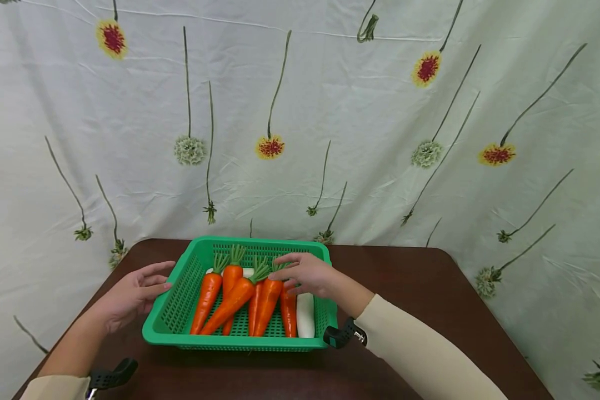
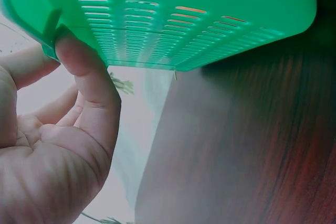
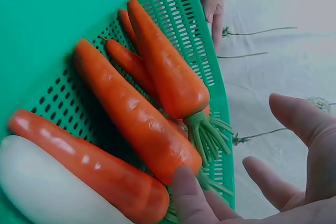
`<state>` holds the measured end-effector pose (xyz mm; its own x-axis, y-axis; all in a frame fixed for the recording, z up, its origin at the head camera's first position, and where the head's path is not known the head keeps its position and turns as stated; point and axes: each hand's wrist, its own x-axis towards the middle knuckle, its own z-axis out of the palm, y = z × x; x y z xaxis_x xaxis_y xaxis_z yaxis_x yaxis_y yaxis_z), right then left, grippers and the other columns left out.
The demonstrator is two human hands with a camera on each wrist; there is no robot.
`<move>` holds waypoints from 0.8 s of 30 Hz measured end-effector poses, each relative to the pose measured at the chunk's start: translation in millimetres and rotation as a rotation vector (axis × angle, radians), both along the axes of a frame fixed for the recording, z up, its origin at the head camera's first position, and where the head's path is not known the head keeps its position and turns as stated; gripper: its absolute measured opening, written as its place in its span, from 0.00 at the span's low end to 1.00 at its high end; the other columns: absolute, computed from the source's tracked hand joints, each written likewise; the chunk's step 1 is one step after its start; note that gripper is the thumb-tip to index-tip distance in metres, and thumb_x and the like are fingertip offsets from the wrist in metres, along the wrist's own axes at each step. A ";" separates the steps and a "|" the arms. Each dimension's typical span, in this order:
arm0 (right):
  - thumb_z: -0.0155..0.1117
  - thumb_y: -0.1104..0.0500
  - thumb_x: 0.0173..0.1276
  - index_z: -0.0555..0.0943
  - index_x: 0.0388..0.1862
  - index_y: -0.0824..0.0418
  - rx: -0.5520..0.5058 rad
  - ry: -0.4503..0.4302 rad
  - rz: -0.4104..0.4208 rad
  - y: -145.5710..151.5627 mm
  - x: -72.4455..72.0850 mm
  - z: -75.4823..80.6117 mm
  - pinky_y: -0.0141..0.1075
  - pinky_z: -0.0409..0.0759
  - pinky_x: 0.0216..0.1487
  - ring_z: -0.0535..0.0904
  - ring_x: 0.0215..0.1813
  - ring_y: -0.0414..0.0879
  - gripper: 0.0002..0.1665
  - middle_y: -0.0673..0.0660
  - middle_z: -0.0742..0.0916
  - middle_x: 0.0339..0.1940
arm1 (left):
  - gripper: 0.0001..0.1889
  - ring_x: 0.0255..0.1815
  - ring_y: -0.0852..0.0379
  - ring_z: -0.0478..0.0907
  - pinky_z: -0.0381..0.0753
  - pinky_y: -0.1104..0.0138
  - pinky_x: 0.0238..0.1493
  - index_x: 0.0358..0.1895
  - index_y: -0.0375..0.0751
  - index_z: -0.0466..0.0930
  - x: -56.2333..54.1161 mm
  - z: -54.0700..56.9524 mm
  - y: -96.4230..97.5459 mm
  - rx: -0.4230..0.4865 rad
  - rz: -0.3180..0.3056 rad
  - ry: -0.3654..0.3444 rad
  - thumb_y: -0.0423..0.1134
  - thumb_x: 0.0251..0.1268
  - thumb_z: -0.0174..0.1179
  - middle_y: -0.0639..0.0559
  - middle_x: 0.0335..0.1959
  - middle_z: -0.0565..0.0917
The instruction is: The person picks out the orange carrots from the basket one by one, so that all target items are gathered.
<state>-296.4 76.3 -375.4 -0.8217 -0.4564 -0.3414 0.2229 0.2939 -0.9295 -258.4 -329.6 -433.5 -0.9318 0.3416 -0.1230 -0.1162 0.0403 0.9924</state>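
A green plastic basket (image 1: 240, 343) stands on the table, holding several orange carrots (image 1: 236, 303) with green stem tops. A long white vegetable (image 1: 305, 315) like a radish lies at its right end, and more white shows behind the carrots. My left hand (image 1: 135, 294) pinches the basket's left rim; the left wrist view shows the thumb (image 2: 79, 59) on the rim's outside. Over the right-hand carrots hovers my right hand (image 1: 307, 275), its fingers spread and loosely bent. In the right wrist view one fingertip (image 3: 189, 182) overlaps the top end of a carrot (image 3: 139, 116).
The dark brown table (image 1: 395, 300) extends to the right of the basket and in front of it. Behind it hangs a pale cloth (image 1: 370, 111) printed with flowers. Black straps (image 1: 342, 333) sit on both wrists.
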 end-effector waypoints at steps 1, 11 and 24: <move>0.74 0.56 0.67 0.77 0.70 0.57 0.009 -0.003 0.003 -0.9 -0.9 -0.5 0.49 0.87 0.57 0.81 0.55 0.60 0.33 0.58 0.83 0.60 | 0.38 0.45 0.52 0.90 0.90 0.52 0.47 0.81 0.35 0.41 -0.1 -0.4 -0.2 0.001 -0.001 -0.004 0.34 0.80 0.54 0.54 0.45 0.86; 0.77 0.61 0.63 0.80 0.64 0.58 0.115 -0.001 0.034 -8.6 -7.7 -3.3 0.46 0.88 0.51 0.79 0.41 0.49 0.30 0.55 0.86 0.49 | 0.33 0.47 0.52 0.90 0.90 0.53 0.50 0.79 0.40 0.52 0.2 -1.6 -1.4 0.012 -0.004 -0.024 0.35 0.79 0.55 0.54 0.45 0.87; 0.77 0.66 0.60 0.85 0.57 0.59 0.189 0.019 0.029 -18.0 -14.8 -11.7 0.43 0.88 0.46 0.77 0.36 0.49 0.24 0.55 0.86 0.42 | 0.29 0.45 0.52 0.90 0.90 0.54 0.48 0.77 0.44 0.57 1.1 -1.3 -1.1 0.034 -0.016 -0.001 0.34 0.79 0.55 0.54 0.43 0.87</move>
<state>-311.2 58.3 -387.2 -0.8161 -0.4091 -0.4083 0.1951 0.4699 -0.8609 -257.2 -330.7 -434.8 -0.9259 0.3607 -0.1120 -0.1169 0.0083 0.9931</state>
